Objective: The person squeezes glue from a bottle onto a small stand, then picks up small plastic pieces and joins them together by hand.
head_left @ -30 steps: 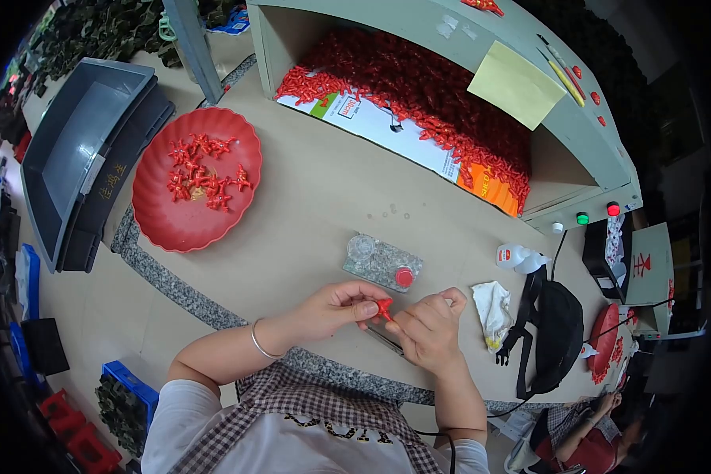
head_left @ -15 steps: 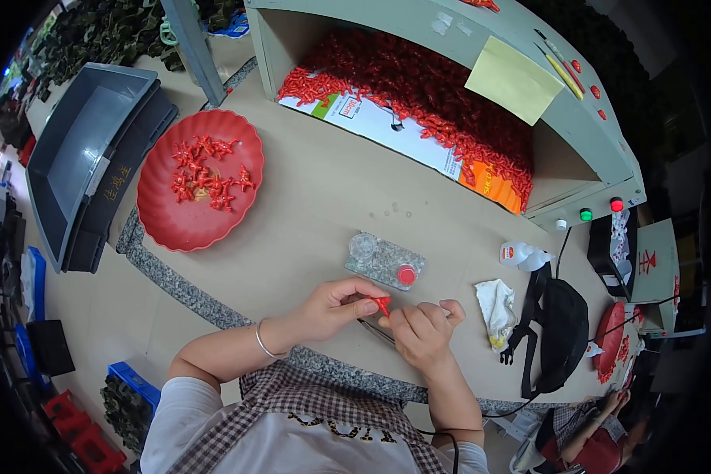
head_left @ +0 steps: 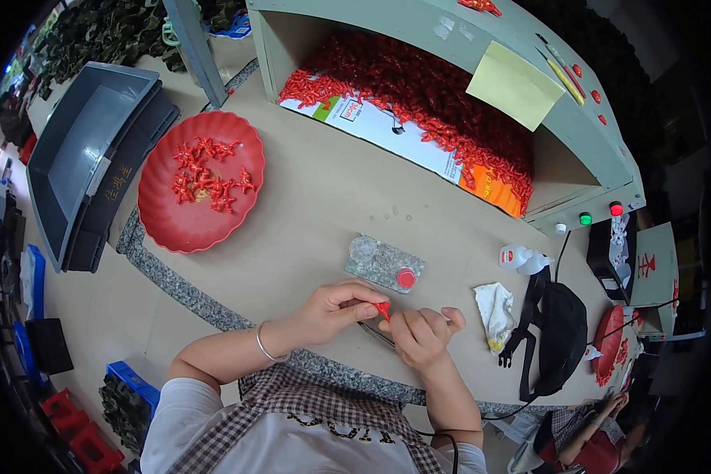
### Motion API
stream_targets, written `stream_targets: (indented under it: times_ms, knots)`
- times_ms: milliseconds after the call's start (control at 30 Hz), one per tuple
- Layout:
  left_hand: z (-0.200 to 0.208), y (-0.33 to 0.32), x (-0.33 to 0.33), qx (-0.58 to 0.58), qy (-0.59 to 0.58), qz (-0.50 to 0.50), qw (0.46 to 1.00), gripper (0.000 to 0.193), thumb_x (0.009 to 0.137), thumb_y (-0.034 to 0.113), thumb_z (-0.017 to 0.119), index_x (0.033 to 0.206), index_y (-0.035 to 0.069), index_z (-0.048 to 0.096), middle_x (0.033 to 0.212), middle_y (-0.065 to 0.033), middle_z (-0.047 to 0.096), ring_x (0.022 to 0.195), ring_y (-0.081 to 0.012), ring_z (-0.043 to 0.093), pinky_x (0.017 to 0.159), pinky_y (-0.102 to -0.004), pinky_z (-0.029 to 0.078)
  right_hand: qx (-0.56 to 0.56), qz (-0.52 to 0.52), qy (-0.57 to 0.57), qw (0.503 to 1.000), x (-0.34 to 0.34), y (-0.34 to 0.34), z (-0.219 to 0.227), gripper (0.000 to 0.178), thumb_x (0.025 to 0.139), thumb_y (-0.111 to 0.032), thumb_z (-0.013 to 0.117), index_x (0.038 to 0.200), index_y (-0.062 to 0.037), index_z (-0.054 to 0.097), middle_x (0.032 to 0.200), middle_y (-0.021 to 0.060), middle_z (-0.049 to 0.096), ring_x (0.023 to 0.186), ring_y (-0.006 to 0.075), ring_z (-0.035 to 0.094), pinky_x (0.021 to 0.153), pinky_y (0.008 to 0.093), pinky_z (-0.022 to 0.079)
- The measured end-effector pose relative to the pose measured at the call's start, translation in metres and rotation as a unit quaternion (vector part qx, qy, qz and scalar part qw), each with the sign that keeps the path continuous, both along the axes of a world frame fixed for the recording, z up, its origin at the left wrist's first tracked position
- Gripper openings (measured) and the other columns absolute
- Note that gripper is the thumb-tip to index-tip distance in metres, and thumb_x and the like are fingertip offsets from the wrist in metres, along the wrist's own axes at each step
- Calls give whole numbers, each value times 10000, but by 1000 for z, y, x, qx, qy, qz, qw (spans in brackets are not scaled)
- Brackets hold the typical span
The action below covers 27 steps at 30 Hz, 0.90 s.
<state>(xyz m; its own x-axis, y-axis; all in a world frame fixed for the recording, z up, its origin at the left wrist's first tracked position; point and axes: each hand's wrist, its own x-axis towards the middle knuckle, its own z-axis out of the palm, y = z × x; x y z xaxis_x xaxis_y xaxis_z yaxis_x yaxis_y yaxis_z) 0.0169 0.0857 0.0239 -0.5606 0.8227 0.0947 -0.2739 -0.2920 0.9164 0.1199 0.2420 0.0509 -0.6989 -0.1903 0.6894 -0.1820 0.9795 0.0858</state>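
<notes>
Between my hands, over the near edge of the table, is a small red figurine (head_left: 382, 309). My left hand (head_left: 336, 314) pinches it between thumb and fingertips. My right hand (head_left: 421, 333) is closed just beside it, fingers curled, one outer finger raised; its fingertips meet the figurine's lower end, and what they grip is hidden. A thin dark tool (head_left: 376, 332) shows below the figurine, running toward the right hand; whether that hand holds it I cannot tell. Just beyond my hands sits a speckled stone-like block (head_left: 383, 267) bearing a clear round dish (head_left: 363, 249) and a small red-topped pot (head_left: 406, 278).
Red figurines lie in a red scalloped plate (head_left: 159, 217) at left, beside grey bins (head_left: 87, 158). A shelf unit (head_left: 584, 170) holds a heap of red pieces (head_left: 419, 87). To the right are small white bottles (head_left: 521, 257), a stained cloth (head_left: 495, 312) and a black bag (head_left: 559, 340).
Both hands keep nearly the same place and grip. The figurine seems tilted slightly differently between the fingertips, and my right hand has shifted a little.
</notes>
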Motion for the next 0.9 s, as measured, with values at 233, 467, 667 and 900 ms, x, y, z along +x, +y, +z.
stream_targets:
  times_ms: [233, 467, 667, 900]
  knots:
    - [-6, 0, 4, -12, -50, 15, 999, 199, 883, 25, 536, 1075, 10, 583, 1040, -99, 581, 957, -151, 570, 823, -269, 473, -51, 4, -27, 998, -6, -2, 5, 183, 717, -285, 690, 754, -138, 586, 747, -38, 525, 705, 134, 475, 751, 374, 268]
    - [-9, 0, 4, -44, -94, 21, 994, 201, 889, 59, 543, 1079, 9, 580, 1021, -81, 609, 894, -125, 580, 781, -260, 491, -107, 1, -58, 993, -12, -3, 6, 178, 688, -254, 697, 747, -124, 591, 707, -31, 507, 671, 145, 481, 726, 359, 265]
    - [-11, 0, 4, -43, -99, 31, 994, 200, 887, 68, 551, 1074, 11, 588, 1011, -70, 615, 873, -109, 572, 771, -251, 485, -112, 1, -61, 992, -13, -3, 5, 177, 683, -251, 700, 744, -128, 588, 701, -32, 501, 674, 145, 482, 726, 360, 267]
    - [-9, 0, 5, -52, -89, 38, 994, 210, 888, 70, 552, 1087, 14, 588, 991, -60, 621, 885, -101, 566, 781, -245, 473, -100, -10, -45, 994, -16, -4, 5, 172, 728, -283, 673, 717, -156, 558, 669, -53, 472, 670, 111, 455, 714, 337, 270]
